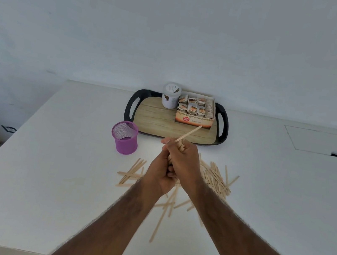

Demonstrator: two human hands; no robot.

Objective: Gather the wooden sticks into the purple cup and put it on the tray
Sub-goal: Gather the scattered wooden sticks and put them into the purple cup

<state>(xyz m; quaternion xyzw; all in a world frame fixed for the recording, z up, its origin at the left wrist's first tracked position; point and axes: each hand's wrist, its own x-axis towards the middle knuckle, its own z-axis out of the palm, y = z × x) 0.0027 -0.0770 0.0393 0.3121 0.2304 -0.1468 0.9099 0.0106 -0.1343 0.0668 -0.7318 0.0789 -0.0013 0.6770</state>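
Observation:
Both hands meet above the white table, clasped around a bundle of wooden sticks. My left hand [161, 174] grips the bundle low down; my right hand [184, 163] closes over its top, where one stick [188, 133] pokes out toward the tray. Several loose sticks [216, 179] lie scattered on the table under and beside the hands. The purple mesh cup [125, 140] stands upright and empty to the left of the hands. The black-rimmed tray [156, 117] with a wood-look floor sits beyond them.
On the tray stand a white jar [170, 95] and an open box of tea bags [196, 113]. The wall rises right behind the tray. A rectangular hatch [324, 142] is set in the table at the far right. The table's left edge runs diagonally.

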